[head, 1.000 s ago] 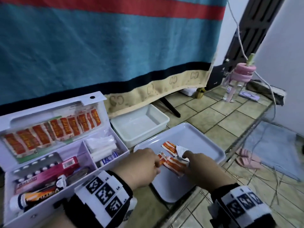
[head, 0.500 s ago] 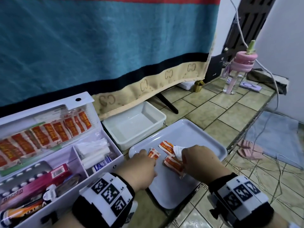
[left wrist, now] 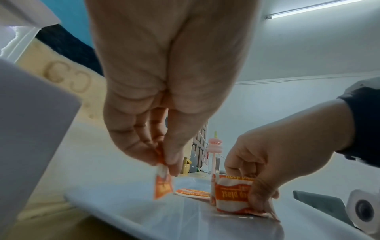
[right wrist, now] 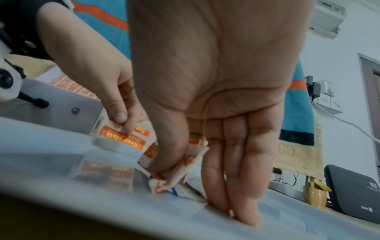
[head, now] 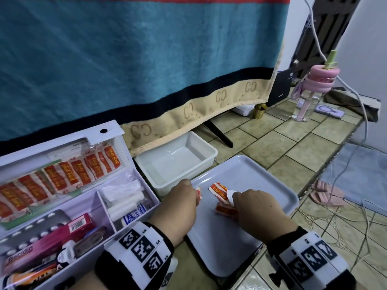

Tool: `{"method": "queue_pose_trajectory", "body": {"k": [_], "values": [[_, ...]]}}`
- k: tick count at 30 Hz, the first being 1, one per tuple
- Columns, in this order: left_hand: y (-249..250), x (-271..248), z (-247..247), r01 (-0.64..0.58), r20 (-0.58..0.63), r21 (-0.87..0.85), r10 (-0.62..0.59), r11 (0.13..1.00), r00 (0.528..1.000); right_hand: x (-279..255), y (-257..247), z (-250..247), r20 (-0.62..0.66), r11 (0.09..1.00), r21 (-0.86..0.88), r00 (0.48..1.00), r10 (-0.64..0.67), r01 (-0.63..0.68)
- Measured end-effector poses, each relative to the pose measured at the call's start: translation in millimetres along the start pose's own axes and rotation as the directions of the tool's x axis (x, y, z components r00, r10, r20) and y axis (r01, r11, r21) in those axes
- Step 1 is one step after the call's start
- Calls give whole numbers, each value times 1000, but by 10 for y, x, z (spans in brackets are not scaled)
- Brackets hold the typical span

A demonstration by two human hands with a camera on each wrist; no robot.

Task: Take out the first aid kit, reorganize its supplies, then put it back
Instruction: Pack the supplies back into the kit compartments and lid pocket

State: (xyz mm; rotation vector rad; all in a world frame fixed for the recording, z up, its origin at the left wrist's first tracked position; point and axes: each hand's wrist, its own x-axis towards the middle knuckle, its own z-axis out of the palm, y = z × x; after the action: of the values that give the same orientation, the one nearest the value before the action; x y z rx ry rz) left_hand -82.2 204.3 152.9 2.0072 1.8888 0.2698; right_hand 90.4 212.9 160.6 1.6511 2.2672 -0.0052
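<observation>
A lived-in home: a striped towel (head: 136,59) hangs over a tiled counter (head: 272,139), pink slippers (head: 327,192) on the floor, a water bottle (head: 310,91) nearby.

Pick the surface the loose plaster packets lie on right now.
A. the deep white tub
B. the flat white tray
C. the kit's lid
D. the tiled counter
B: the loose plaster packets lie on the flat white tray, where both hands work; the deep white tub holds none.
</observation>
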Motion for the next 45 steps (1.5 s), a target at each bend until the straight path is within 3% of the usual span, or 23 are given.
{"method": "queue_pose_trajectory", "body": {"k": [6, 10, 20, 27, 37, 45], "values": [[57, -72, -110, -82, -77, -104, 74, 991, 994, -14, 20, 33, -107, 995, 97, 994, -6, 16], [75, -148, -203, -100, -73, -58, 95, 993, 993, -60, 41, 25, -106, 983, 184, 994, 18, 2], [-134, -533, -616, -51, -330, -99, 16, 994, 944, -118, 45, -100, -93, 884, 452, 979, 181, -120], [-538, -792, -860, 70, -414, -125, -116, 990, 903, -7, -115, -306, -156, 809, 583, 968, 198, -72], [-505, -780, -759, 71, -345, -135, -114, 988, 932, 29, -151, -141, -174, 763, 646, 971, 164, -13], [-282, -606, -573, 56, -276, -161, -100, 985, 956, -37, -97, -58, -237, 638, 769, 947, 216, 46]]}}
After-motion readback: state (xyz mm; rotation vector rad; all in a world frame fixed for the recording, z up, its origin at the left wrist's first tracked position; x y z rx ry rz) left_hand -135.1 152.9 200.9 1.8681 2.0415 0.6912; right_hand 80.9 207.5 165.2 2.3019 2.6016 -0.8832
